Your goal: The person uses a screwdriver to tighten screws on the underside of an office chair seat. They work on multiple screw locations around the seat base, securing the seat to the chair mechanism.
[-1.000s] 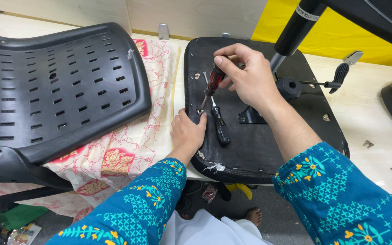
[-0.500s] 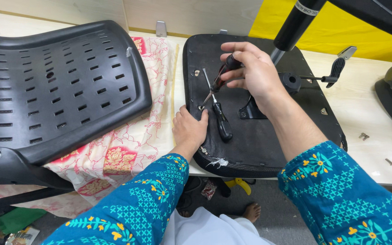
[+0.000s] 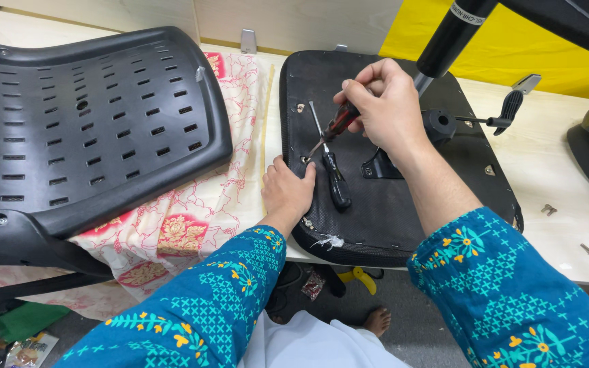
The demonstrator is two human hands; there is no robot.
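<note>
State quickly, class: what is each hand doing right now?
Left hand: holding nothing, pressing on the edge of the black seat base.
Right hand: closed around a red-handled screwdriver, tip on the base.

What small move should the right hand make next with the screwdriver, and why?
Probably turn it in place. The right hand holds the red-handled screwdriver tilted, its tip seemingly at a screw near the seat base edge, while the left hand presses the base beside it.

A pale wooden bench (image 3: pixel 553 170) runs beneath a cream wall (image 3: pixel 294 20) and a yellow panel (image 3: pixel 512 48). A floral cloth (image 3: pixel 192 225) drapes its edge above the grey floor (image 3: pixel 417 334).
</note>
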